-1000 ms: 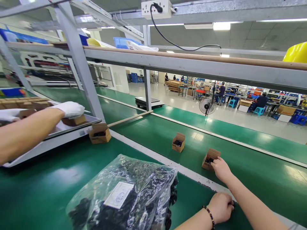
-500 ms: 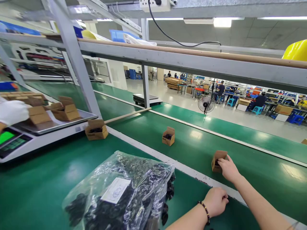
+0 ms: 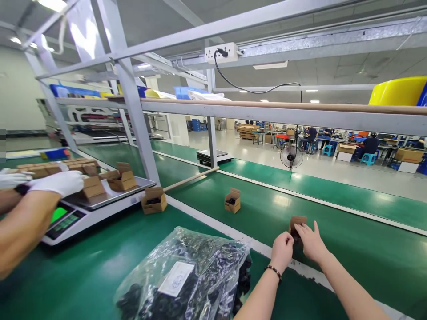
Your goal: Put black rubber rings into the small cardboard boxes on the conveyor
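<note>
A small open cardboard box (image 3: 298,220) stands on the green conveyor belt (image 3: 333,249) near its white edge strip. My right hand (image 3: 309,242) grips the box from the right, fingers up along its side. My left hand (image 3: 282,250), with a bead bracelet on the wrist, is curled against the box's left side; what its fingers hold is hidden. A clear plastic bag of black parts (image 3: 187,280) lies on the bench in front of me, to the left of my arms.
Two more open small boxes (image 3: 232,201) (image 3: 154,200) sit further left along the belt. A co-worker's white-gloved hands (image 3: 58,182) handle boxes on a weighing scale (image 3: 83,209) at left. A steel frame post (image 3: 140,129) rises behind the scale.
My left hand has come up from the bench edge to the box that my right hand holds. The co-worker's gloved hand has shifted over the scale. The view has tilted upward.
</note>
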`<state>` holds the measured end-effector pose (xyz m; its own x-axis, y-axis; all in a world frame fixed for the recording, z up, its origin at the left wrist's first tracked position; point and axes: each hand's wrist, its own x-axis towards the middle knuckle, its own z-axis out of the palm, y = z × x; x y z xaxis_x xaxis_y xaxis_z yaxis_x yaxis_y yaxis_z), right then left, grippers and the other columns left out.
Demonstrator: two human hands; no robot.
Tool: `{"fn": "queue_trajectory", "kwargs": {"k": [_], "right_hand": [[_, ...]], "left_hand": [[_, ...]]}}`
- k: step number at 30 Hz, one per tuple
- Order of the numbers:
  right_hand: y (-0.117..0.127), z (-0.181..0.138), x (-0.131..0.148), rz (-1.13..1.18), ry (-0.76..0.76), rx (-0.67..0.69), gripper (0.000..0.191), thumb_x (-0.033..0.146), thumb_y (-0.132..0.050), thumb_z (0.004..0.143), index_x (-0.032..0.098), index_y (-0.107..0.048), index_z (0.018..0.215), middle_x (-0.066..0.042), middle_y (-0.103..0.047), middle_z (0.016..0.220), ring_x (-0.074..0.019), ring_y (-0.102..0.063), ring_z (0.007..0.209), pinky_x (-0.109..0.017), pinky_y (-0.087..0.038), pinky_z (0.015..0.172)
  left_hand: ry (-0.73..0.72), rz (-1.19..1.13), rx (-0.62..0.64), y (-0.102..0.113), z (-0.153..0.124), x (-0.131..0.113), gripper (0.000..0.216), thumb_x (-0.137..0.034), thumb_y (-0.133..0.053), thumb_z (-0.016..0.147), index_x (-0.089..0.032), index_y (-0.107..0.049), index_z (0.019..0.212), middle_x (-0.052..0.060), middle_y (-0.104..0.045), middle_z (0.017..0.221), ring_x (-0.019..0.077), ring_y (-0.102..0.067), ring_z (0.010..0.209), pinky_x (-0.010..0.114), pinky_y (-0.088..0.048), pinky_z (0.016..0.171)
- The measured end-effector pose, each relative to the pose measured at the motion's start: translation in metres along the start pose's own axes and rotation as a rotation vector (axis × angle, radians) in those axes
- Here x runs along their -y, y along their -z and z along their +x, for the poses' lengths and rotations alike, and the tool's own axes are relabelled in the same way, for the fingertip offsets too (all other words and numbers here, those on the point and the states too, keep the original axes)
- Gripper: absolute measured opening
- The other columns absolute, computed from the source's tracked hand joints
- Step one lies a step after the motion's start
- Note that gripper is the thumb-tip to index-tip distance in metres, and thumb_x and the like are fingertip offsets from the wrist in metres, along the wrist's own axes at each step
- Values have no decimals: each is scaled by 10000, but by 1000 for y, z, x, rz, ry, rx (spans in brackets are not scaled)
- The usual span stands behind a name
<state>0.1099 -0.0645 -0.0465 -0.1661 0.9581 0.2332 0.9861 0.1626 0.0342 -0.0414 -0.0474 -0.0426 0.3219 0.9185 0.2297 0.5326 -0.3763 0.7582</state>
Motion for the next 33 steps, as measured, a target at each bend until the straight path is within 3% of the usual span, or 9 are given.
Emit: {"fn": "queue_trajectory", "kwargs": {"k": [4,7,10,13,15,18,23,28,33], "right_hand": [[1,-37,2,2,-44,-263,564,42,-324,780,155,-411,1326,-102,-425,1389,-253,-286,1324,-550,-43,1097],[-25,-90,0,74,-119,-387,420,164,-327,866,189,-484,1255,-95,-489,1335,-277,-365,1280,-559,-133,1088],[-60,-143,-15,217,-226,-404,360,280,-359,879,226,-550,1180,-85,-547,1275,-306,-459,1204,-578,-232,1048],[-71,-179,-36,448,-410,-399,350,394,-386,857,215,-632,1029,-100,-630,1150,-298,-562,1080,-483,-409,958],[-58,-192,-48,599,-545,-393,375,454,-403,848,214,-643,1006,-94,-654,1101,-271,-600,1016,-380,-492,854],[-21,-197,-51,729,-657,-373,378,493,-436,840,238,-640,1029,-65,-670,1059,-238,-628,943,-297,-519,747],[15,-207,-25,837,-535,-293,349,514,-476,833,265,-657,999,-56,-673,1040,-232,-635,894,-287,-524,737],[-3,-234,-12,881,-514,-189,329,521,-502,820,271,-674,945,-46,-685,979,-218,-642,848,-266,-529,727],[-16,-246,-2,782,-528,-165,350,508,-427,854,252,-662,896,-55,-684,952,-203,-640,853,-257,-515,745]], "left_hand": [[27,23,-87,15,32,-13,178,-150,-412,877,-179,-570,801,37,-622,822,158,-554,789,240,-382,705],[75,26,-98,25,47,-17,147,-179,-455,872,-168,-580,948,61,-637,822,182,-576,772,250,-387,665],[110,19,-123,41,38,-16,254,-202,-414,899,-150,-520,1123,79,-645,869,188,-589,804,252,-399,674],[106,7,-118,51,2,-18,282,-204,-328,923,-158,-521,1122,65,-646,904,168,-589,807,241,-415,690],[51,-1,-14,50,-31,-20,270,-210,-348,908,-176,-576,1050,38,-651,879,158,-588,786,233,-425,691],[-110,48,320,42,-80,-20,217,-218,-462,843,-206,-665,919,9,-658,843,158,-589,797,229,-426,714],[-255,180,692,23,-128,-9,218,-372,-686,710,-265,-715,898,-9,-653,794,161,-582,741,212,-417,632],[-314,258,793,7,-137,-5,168,-302,-665,710,-281,-712,870,-24,-664,733,160,-591,720,206,-419,592],[-326,473,732,-13,-138,-17,219,-97,-588,615,-215,-696,764,51,-689,762,233,-617,735,297,-459,650]]}}
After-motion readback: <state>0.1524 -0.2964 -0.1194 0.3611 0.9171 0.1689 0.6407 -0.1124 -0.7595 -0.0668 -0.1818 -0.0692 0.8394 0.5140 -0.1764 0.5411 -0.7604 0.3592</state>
